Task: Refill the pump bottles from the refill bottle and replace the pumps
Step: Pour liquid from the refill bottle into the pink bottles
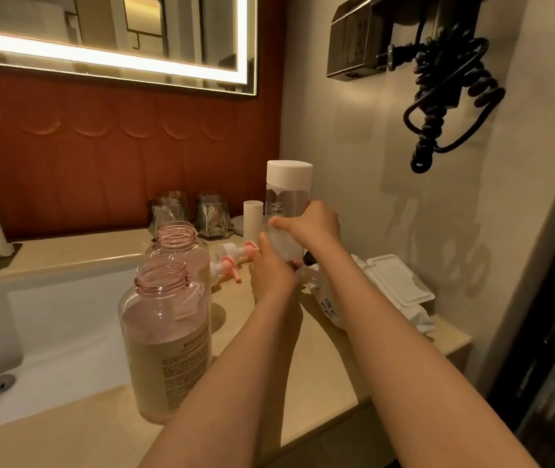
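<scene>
1. You hold the refill bottle [288,197] upright between both grips, above the bench [320,366], with its white cap [289,172] on. Both holds sit low on a smooth, clear wall, so I judge that twisting the cap off could let the bottle slip or tip.
2. Two pump bottles stand open-necked to the left of your left grip [271,271]: the far pump bottle [181,251] just beside it, the near pump bottle [164,332] lower left, near your forearm. The near one stands by the sink [50,315] edge; a careless swing of your left arm could topple it.
3. The pumps [232,258] lie on the bench just left of your left grip. Lowering the bottle blindly could knock them.
4. Your right grip [313,224] is closed round the bottle's middle, thumb across the front.
5. Your left grip is closed round the bottle's lower end, directly beneath the right; its fingertips are hidden behind the bottle.
</scene>
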Action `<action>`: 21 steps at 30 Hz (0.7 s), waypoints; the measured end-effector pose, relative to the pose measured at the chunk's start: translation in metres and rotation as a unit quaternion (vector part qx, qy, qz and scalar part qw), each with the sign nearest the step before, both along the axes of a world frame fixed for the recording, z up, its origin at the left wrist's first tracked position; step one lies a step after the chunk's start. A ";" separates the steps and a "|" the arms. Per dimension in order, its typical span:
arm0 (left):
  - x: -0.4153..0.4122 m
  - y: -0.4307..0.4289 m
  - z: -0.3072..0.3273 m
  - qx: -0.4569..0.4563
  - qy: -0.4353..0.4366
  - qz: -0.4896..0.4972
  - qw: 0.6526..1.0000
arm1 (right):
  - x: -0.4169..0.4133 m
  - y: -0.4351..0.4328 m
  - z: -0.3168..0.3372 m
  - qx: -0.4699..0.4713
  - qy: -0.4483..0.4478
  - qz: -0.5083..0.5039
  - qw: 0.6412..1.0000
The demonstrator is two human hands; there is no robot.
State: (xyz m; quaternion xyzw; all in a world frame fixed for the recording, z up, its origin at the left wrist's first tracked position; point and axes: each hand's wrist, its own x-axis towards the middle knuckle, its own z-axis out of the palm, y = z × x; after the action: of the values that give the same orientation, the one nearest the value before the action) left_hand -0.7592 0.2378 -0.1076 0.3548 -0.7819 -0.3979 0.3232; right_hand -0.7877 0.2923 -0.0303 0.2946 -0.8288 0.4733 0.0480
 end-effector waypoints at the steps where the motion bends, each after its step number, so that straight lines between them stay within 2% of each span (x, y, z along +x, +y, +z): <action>1: 0.002 0.002 0.003 0.004 -0.008 -0.006 1.000 | 0.002 0.002 0.001 0.004 -0.003 0.001 1.000; 7: 0.017 0.013 0.023 -0.002 -0.148 -0.024 0.989 | 0.012 0.010 0.012 0.059 -0.044 0.015 0.997; 10: 0.029 0.030 0.048 -0.042 -0.187 -0.040 0.981 | 0.021 0.016 0.017 0.066 -0.052 0.015 0.996; 15: 0.057 0.041 0.095 -0.115 -0.196 -0.088 0.970 | 0.039 0.028 0.038 0.031 -0.040 -0.010 0.999; 19: 0.093 0.046 0.131 -0.162 -0.183 -0.107 0.964 | 0.054 0.032 0.056 -0.048 0.002 -0.063 0.997; 21: 0.106 0.042 0.146 -0.151 -0.162 -0.090 0.971 | 0.062 0.031 0.059 -0.091 0.007 -0.074 0.993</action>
State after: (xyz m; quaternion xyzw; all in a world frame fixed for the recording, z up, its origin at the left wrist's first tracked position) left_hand -0.6529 0.2799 0.0380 0.2897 -0.9037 -0.2400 0.2045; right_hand -0.7258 0.3231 0.0289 0.2304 -0.8014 0.5399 0.1149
